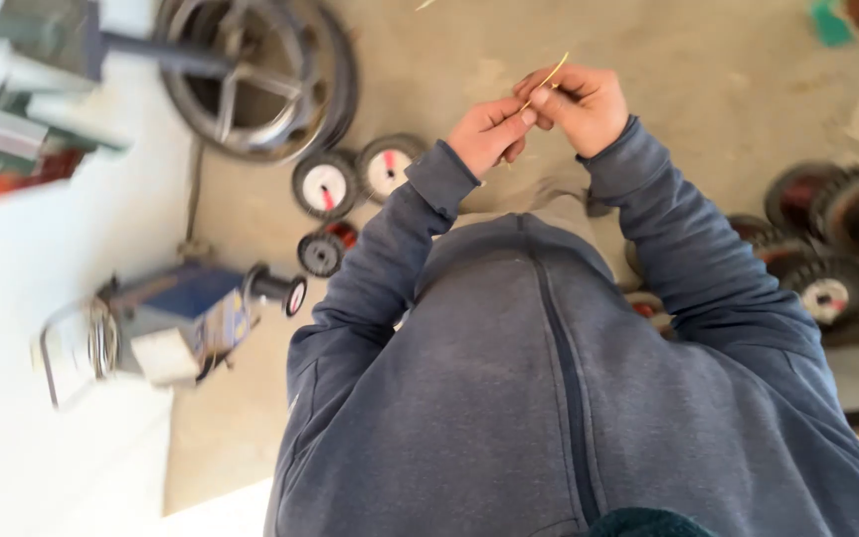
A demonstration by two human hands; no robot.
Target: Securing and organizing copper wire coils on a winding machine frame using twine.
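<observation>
Both my hands met chest-high over the concrete floor (708, 60). My right hand (581, 102) pinched a thin yellow strand (547, 78); my left hand (489, 132) closed on its lower end. Below left lay three small wire spools (326, 185), a big metal wheel (251, 75), and a blue machine (186, 318). More dark spools (827, 288) sat right, blurred, uncounted.

I see my left hand (489, 131) and right hand (581, 104) meeting ahead of my chest, pinching a thin strip (546, 80) between them. Below them on the floor (708, 60), two small spools (355, 177) lie side by side left of my left sleeve, a large wheel (256, 75) beyond them. More spools (827, 244) cluster at right.
</observation>
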